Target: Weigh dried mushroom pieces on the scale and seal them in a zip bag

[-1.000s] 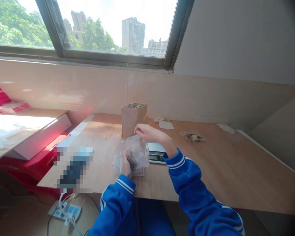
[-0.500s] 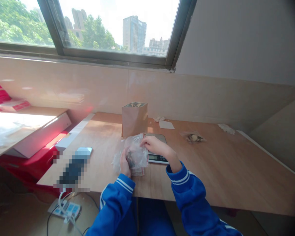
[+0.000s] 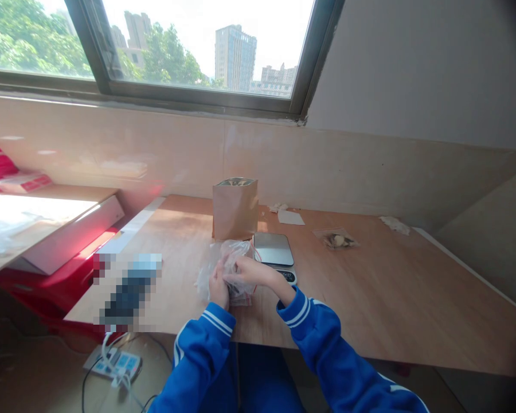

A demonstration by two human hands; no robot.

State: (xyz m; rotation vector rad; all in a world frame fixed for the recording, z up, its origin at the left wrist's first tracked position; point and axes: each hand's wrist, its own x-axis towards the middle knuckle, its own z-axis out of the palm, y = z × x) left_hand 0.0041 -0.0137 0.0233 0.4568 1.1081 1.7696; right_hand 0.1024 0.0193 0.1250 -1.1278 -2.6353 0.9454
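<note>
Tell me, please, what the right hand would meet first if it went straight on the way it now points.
The right hand would first meet the plastic bag, which it seems to touch; beyond, leftward, probably comes the left hand, though depth is unclear.

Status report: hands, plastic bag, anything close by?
Left hand against plastic bag. Right hand on it too. Open paper bag standing just behind, scale close at right.

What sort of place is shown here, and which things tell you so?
Probably a small indoor packing or weighing station: a flat scale and an open brown pouch stand on a wooden table by a window.
</note>
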